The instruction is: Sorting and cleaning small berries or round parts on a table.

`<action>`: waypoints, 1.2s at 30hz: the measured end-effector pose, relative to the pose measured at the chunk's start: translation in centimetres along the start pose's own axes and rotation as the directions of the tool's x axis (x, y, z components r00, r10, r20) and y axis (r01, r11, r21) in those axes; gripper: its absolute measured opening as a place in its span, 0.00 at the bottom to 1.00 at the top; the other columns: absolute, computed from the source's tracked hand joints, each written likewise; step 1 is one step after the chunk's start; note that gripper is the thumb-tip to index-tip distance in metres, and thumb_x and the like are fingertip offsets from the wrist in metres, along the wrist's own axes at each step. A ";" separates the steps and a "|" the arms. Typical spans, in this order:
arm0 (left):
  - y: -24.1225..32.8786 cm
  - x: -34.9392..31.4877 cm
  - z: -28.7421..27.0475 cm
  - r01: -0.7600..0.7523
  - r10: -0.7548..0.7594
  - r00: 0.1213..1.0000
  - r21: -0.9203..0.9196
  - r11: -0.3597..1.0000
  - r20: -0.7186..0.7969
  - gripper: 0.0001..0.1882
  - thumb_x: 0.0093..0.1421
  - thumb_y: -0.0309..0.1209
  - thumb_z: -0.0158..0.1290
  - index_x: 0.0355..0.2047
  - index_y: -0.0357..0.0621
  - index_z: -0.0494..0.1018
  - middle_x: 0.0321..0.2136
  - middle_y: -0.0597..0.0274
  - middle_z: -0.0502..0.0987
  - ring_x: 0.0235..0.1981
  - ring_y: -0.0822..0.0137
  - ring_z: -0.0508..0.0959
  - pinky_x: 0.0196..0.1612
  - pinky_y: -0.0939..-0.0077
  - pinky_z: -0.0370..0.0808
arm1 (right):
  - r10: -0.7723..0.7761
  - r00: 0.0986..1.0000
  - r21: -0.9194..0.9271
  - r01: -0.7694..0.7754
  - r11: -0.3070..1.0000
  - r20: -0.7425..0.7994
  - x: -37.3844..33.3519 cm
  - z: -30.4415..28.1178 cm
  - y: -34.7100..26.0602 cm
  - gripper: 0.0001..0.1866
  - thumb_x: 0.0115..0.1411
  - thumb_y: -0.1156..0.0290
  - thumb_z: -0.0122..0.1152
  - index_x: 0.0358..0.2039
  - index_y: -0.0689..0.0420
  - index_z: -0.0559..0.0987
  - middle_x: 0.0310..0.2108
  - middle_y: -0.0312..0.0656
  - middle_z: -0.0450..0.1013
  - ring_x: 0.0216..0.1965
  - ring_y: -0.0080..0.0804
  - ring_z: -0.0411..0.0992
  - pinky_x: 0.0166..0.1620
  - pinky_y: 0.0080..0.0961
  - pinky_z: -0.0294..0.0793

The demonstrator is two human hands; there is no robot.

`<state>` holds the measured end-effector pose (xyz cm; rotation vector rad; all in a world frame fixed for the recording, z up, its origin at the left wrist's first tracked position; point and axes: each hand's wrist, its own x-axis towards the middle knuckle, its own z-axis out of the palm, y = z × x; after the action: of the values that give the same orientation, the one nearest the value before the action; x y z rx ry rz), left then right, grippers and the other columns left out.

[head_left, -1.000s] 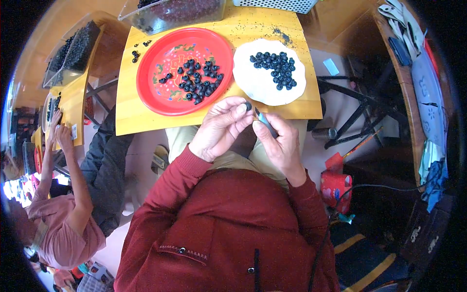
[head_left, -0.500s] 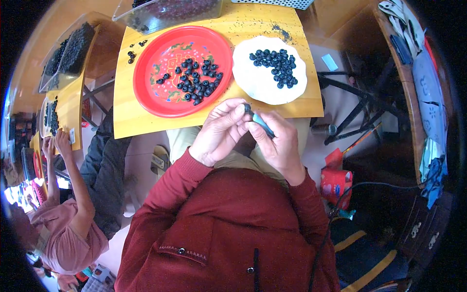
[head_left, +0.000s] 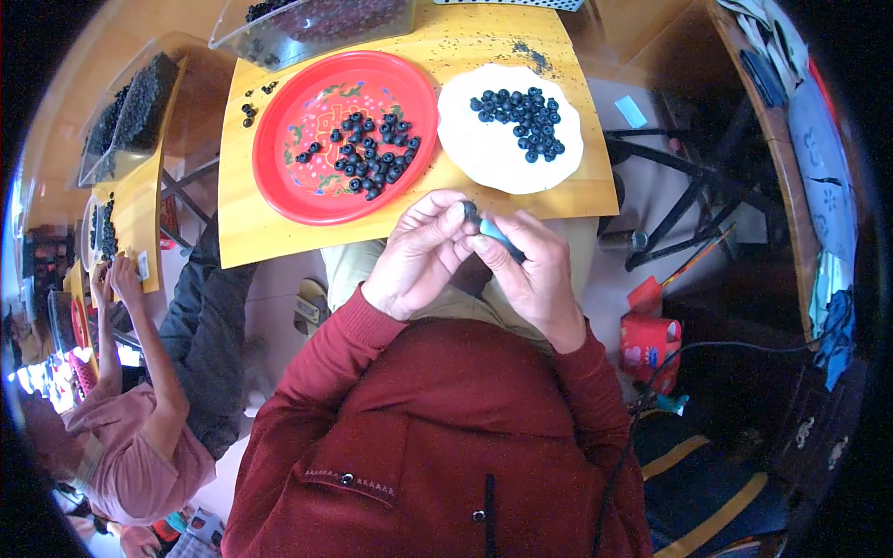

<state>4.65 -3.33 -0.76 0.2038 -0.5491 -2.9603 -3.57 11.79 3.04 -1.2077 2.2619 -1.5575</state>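
My left hand (head_left: 420, 244) pinches a small dark round bead (head_left: 471, 213) between thumb and fingertips, just beyond the near edge of the table. Close beside it, my right hand (head_left: 534, 270) grips a small tool with a teal handle (head_left: 499, 236). The tool's tip is at the bead and cannot be made out. Ahead on the left lies a round red tray (head_left: 270, 177) with many dark beads, some showing a pale ring or hole. To its right is a white scalloped plate (head_left: 484, 167), also with a cluster of dark beads.
The yellow wooden table (head_left: 244, 219) bears a clear bin (head_left: 316, 37) of dark beads at the back. Loose beads (head_left: 248, 110) lie left of the tray, dark crumbs (head_left: 535, 58) behind the plate. A person in pink (head_left: 139, 456) works at another table on the left.
The view has shifted slightly, so the tray and plate sit a little differently in it. Both hands stay together at the bead, with the tool still held against it.
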 end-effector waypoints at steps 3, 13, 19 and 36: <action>-0.1 -0.1 0.1 -0.008 0.008 1.000 0.023 1.000 0.025 0.08 0.65 0.26 0.54 0.45 0.41 0.75 0.36 0.63 0.79 0.36 0.72 0.79 0.44 0.74 0.78 | 0.005 1.000 0.041 -0.005 0.999 0.010 -0.1 -0.2 -0.2 0.15 0.61 0.67 0.65 0.41 0.66 0.80 0.24 0.46 0.72 0.25 0.35 0.71 0.30 0.27 0.69; -0.4 -1.1 1.6 0.017 -0.017 0.987 0.003 1.000 0.160 0.08 0.65 0.27 0.54 0.44 0.43 0.75 0.34 0.61 0.77 0.34 0.69 0.74 0.39 0.75 0.74 | 0.184 0.980 0.188 -0.168 0.968 -0.074 -0.4 -2.1 0.4 0.15 0.65 0.66 0.61 0.43 0.67 0.80 0.31 0.37 0.75 0.32 0.19 0.69 0.36 0.20 0.69; -0.7 -1.2 1.5 0.007 -0.007 0.999 0.018 1.000 0.038 0.08 0.66 0.28 0.53 0.45 0.44 0.75 0.35 0.65 0.77 0.37 0.70 0.75 0.42 0.73 0.76 | 0.058 0.998 0.150 -0.053 0.987 -0.034 -0.8 -1.2 0.4 0.16 0.63 0.65 0.63 0.42 0.67 0.80 0.28 0.47 0.74 0.28 0.34 0.74 0.33 0.27 0.71; -1.5 -1.6 1.4 0.052 -0.061 0.994 0.097 0.994 0.088 0.09 0.66 0.28 0.53 0.46 0.42 0.74 0.35 0.62 0.78 0.38 0.70 0.78 0.44 0.71 0.78 | 0.286 0.957 0.498 -0.273 0.823 0.052 -0.7 -0.6 0.6 0.12 0.62 0.66 0.64 0.28 0.63 0.79 0.20 0.31 0.71 0.23 0.12 0.64 0.24 0.18 0.61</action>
<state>5.86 -1.24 0.21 0.0946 -0.7076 -3.0132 -3.76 12.78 2.64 -0.6800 1.7633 -1.8738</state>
